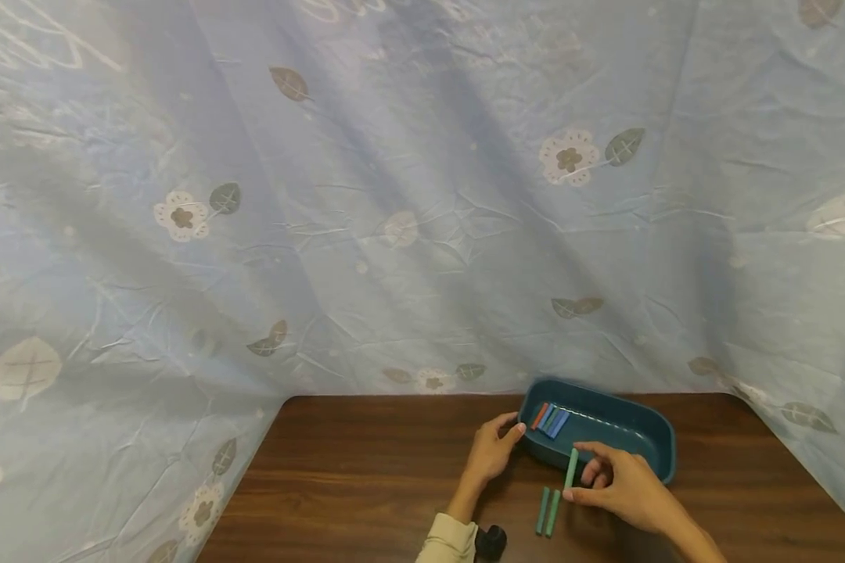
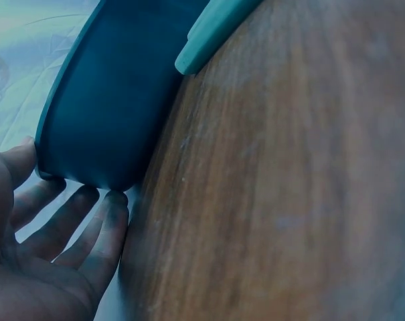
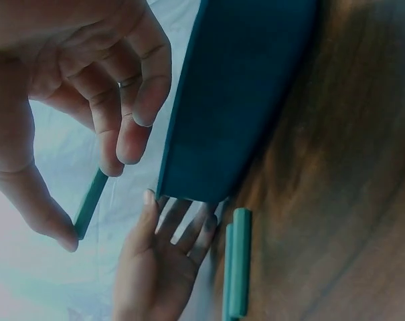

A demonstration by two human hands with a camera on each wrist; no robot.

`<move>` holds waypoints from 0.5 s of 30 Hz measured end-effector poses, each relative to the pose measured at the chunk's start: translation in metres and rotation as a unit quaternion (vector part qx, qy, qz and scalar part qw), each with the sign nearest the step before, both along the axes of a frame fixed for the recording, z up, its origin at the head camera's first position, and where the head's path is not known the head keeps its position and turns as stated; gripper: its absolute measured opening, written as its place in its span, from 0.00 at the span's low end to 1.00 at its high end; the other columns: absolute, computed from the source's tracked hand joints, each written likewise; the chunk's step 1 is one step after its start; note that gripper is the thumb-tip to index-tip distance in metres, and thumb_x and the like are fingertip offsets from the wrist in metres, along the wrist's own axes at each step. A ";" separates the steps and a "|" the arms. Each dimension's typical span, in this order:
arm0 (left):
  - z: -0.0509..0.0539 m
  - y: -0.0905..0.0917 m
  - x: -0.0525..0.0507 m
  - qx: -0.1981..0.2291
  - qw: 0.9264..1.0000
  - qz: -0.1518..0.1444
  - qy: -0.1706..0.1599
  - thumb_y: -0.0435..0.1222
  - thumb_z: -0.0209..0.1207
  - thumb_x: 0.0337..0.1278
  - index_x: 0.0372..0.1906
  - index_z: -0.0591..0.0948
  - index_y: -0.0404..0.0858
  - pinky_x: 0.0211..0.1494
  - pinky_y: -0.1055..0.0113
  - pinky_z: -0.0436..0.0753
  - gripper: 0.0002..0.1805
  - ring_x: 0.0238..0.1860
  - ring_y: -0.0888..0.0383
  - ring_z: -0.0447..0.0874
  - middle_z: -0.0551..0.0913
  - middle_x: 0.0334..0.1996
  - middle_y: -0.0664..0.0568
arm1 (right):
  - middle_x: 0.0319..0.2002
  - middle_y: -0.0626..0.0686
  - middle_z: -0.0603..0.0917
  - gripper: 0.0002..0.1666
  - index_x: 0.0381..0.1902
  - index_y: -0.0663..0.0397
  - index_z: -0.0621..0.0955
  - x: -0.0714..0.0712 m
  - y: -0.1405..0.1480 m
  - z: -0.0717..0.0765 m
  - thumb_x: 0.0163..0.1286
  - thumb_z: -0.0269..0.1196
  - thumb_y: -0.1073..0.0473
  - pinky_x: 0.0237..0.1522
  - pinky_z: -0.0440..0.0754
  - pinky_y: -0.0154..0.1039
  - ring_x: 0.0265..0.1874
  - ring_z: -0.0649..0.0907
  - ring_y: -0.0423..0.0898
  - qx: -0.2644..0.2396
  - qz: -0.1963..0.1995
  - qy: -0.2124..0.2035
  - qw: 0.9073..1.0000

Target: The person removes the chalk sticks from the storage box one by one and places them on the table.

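A dark teal tray [image 1: 605,418] stands at the back of the wooden table. My left hand [image 1: 491,452] holds its left end, thumb at the rim and fingers against the outer wall, as the left wrist view also shows. Between thumb and fingertip, my right hand [image 1: 627,483] pinches a light green stick [image 1: 571,467] by its two ends, raised in front of the tray's near wall. Two more green sticks [image 1: 552,512] lie side by side on the table below it. Inside the tray's left end, a red stick [image 1: 539,415] lies beside several blue and dark ones.
The brown wooden table [image 1: 366,485] runs out to the left of the tray. A pale blue cloth [image 1: 394,297] with leaf and flower prints hangs behind and around it. A small black object [image 1: 491,541] is by the left sleeve [image 1: 451,539].
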State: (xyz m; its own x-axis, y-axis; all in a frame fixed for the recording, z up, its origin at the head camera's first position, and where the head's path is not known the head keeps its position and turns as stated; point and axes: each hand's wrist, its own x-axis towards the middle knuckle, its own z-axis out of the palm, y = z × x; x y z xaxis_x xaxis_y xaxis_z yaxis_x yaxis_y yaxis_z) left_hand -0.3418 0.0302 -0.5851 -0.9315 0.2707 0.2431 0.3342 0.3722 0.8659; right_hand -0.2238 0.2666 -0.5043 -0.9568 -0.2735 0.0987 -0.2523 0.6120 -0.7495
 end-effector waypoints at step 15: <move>-0.002 -0.001 -0.002 0.000 1.000 -0.004 0.001 0.49 0.60 0.79 0.68 0.83 0.36 0.56 0.61 0.86 0.26 0.47 0.54 0.91 0.91 0.54 0.41 | 0.33 0.46 0.86 0.51 0.69 0.79 0.74 0.016 -0.004 -0.024 0.64 0.79 0.46 0.30 0.83 0.34 0.26 0.82 0.35 -0.022 0.029 -0.035 0.999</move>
State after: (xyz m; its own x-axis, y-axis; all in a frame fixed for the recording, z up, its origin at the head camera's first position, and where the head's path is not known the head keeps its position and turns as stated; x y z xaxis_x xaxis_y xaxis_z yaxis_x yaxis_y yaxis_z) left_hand -0.3441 0.0290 -0.5874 -0.9288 0.2788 0.2441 0.3385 0.3701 0.8651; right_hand -0.2075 0.2631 -0.5282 -0.9444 -0.3257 0.0453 -0.2323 0.5632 -0.7930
